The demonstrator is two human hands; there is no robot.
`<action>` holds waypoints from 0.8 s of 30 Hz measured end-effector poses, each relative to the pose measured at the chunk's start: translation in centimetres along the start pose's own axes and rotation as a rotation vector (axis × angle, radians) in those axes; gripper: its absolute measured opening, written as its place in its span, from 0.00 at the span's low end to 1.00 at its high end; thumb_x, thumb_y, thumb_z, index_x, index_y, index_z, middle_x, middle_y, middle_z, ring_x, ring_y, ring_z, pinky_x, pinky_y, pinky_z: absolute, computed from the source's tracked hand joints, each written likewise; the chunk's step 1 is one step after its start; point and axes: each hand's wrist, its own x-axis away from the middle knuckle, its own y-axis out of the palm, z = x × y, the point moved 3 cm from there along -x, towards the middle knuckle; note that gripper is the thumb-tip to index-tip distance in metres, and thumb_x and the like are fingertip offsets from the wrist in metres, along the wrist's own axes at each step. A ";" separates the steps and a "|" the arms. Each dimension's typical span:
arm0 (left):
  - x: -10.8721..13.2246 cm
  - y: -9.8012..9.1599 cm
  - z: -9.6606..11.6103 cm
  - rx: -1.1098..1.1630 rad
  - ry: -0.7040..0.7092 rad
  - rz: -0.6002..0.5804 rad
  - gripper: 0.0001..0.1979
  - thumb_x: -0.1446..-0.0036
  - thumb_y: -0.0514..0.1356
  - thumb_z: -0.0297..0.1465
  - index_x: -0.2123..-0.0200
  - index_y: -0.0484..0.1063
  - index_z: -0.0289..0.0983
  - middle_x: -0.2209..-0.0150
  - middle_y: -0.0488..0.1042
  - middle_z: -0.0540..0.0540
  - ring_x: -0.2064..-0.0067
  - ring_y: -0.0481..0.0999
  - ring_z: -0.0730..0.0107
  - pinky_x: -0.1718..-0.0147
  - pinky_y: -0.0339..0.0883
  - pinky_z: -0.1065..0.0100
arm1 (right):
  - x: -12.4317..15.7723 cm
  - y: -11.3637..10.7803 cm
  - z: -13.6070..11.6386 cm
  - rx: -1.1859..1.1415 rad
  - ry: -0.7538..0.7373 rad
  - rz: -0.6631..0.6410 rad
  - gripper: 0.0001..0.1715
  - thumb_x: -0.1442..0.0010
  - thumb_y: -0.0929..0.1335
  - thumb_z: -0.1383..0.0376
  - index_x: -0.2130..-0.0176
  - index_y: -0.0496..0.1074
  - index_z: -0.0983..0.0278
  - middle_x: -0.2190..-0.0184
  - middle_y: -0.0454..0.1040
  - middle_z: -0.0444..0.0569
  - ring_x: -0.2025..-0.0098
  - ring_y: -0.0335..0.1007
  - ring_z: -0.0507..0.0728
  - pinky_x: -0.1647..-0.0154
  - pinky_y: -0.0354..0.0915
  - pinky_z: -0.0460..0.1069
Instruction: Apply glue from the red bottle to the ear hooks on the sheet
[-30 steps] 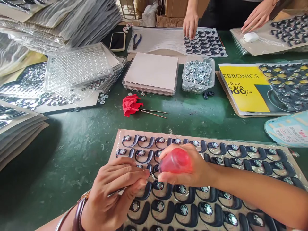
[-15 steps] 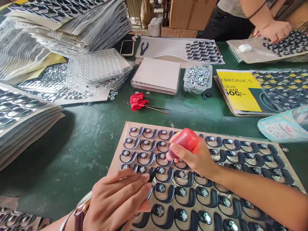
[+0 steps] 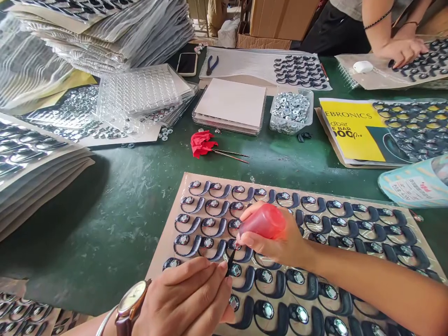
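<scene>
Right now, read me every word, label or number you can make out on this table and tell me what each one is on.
"EBRONICS" on the yellow sheet; its first letter is cut off.
"dbar", "E BAR" and "000p.." below it on the same sheet, all cut at the left edge.
Label on the blue packet: red and black print, too blurred to read.
Watch dial: too small to read.
Phone: dark screen, no text.

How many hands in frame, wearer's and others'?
3: left hand at bottom centre holding a thin tool, right hand gripping the red bottle, co-worker's hand top right. Others may be out of view.
</scene>
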 end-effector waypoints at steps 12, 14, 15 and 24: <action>0.3 0.0 0.0 0.018 -0.016 -0.002 0.12 0.33 0.56 0.32 0.59 0.77 0.31 0.57 0.81 0.45 0.54 0.81 0.70 0.38 0.64 0.67 | -0.1 -0.6 -0.9 0.134 -0.028 0.097 0.11 0.43 0.72 0.58 0.67 0.71 0.63 0.76 0.76 0.46 0.76 0.72 0.52 0.75 0.69 0.45; 0.2 -0.2 0.0 0.018 -0.014 0.003 0.12 0.33 0.56 0.32 0.59 0.77 0.31 0.58 0.81 0.45 0.55 0.81 0.70 0.39 0.65 0.67 | -0.1 -0.6 -1.0 0.141 -0.024 0.114 0.12 0.43 0.73 0.58 0.68 0.71 0.63 0.76 0.75 0.46 0.75 0.73 0.53 0.74 0.69 0.46; 0.2 -0.2 0.0 0.019 -0.013 0.002 0.12 0.33 0.56 0.32 0.59 0.77 0.31 0.58 0.81 0.45 0.55 0.81 0.70 0.39 0.66 0.67 | -0.1 -0.6 -1.0 0.140 -0.025 0.120 0.12 0.44 0.73 0.58 0.69 0.71 0.63 0.76 0.75 0.46 0.74 0.73 0.53 0.74 0.69 0.46; 0.0 0.0 -0.2 0.050 -0.022 -0.001 0.12 0.34 0.56 0.31 0.58 0.77 0.30 0.58 0.81 0.43 0.55 0.81 0.68 0.43 0.70 0.67 | -0.1 -0.6 -1.1 0.136 -0.057 0.140 0.10 0.43 0.72 0.61 0.71 0.70 0.63 0.77 0.75 0.46 0.76 0.71 0.52 0.76 0.68 0.46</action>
